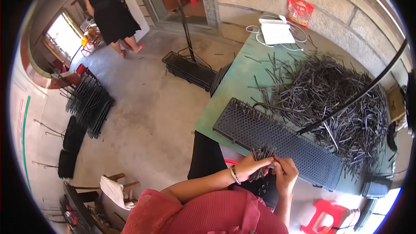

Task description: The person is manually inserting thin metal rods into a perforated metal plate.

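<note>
My left hand (250, 167) is wrapped round a bunch of thin dark sticks (262, 152), whose ends stick up above the fingers. Close against it, my right hand (285, 174) has its thumb and fingers pinched at the side of the bunch; what lies between those fingertips is too small to make out. Just beyond both hands a long black perforated tray (286, 145) lies across the near edge of the green table (225, 108). Short dark sticks stand in holes along its far left edge. A large heap of loose dark sticks (338, 99) covers the table behind it.
A black rod (359, 95) slants over the tray and heap. A white box with a cable (276, 32) lies at the table's back. Stacked black racks (89, 104) stand at left, more racks (188, 69) mid-floor. A red stool (323, 219) is at lower right. Another person (112, 13) stands far left.
</note>
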Motion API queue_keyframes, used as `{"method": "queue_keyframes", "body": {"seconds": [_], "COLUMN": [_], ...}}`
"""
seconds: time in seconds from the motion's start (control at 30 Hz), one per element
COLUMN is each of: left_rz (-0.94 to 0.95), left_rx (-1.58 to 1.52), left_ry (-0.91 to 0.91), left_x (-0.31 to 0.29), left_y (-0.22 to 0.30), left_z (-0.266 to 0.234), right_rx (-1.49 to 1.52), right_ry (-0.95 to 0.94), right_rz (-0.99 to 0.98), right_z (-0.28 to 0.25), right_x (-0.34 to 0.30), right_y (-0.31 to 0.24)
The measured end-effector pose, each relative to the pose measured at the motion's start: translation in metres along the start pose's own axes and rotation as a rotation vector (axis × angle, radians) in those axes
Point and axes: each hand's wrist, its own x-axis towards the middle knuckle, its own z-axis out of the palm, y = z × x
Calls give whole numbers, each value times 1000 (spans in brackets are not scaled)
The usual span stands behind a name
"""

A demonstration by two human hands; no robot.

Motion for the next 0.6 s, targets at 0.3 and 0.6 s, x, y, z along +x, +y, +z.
{"method": "queue_keyframes", "body": {"seconds": [0.3, 0.6], "left_rz": [-23, -51], "left_rx": [142, 251], "left_ry": [1, 97], "left_x": [-6, -15], "left_y": [-2, 18], "left_z": [-3, -8], "right_rx": [24, 170], "right_ry": [220, -221], "right_rz": [201, 449], "right_z": [-37, -69], "right_x": [12, 29], "right_y": [3, -23]}}
